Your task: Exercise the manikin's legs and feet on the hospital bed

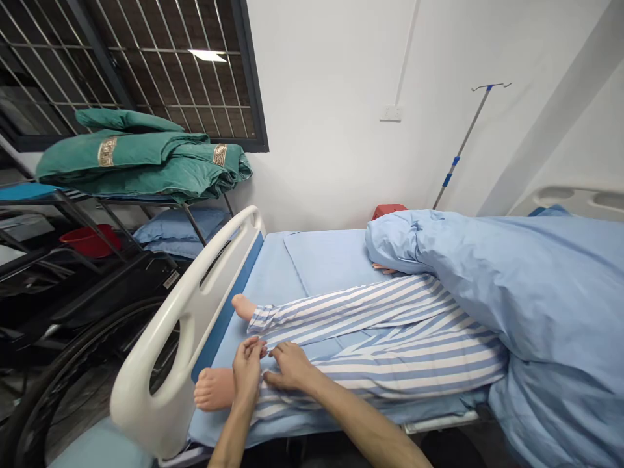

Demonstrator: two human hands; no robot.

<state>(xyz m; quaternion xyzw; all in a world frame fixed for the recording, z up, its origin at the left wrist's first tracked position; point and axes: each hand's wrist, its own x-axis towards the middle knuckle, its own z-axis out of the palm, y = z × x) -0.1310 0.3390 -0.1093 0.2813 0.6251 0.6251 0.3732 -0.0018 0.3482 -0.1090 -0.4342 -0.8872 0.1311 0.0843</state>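
Both hands at the near trouser cuff

The work in hand looks like handling the lower end of the near leg of the striped trousers (390,372), which lie over the legs of a figure on the bed. The left hand (247,367) is at the ankle, beside the near foot (214,389), its fingers curled with the tips close together; whether they pinch cloth cannot be told. The right hand (291,367) lies palm down on the striped leg, thumb and fingers loosely parted, apparently gripping nothing. Any further handling of the cuff would seem to call for a light hold on the fabric, clear of the skin.

The footboard (136,390) stands just past the toes, leaving little room that way. The bed's near edge runs close below the leg. Bare sheet (331,253) gives open room beyond the far leg, while the bunched quilt (546,279) limits movement up the bed.
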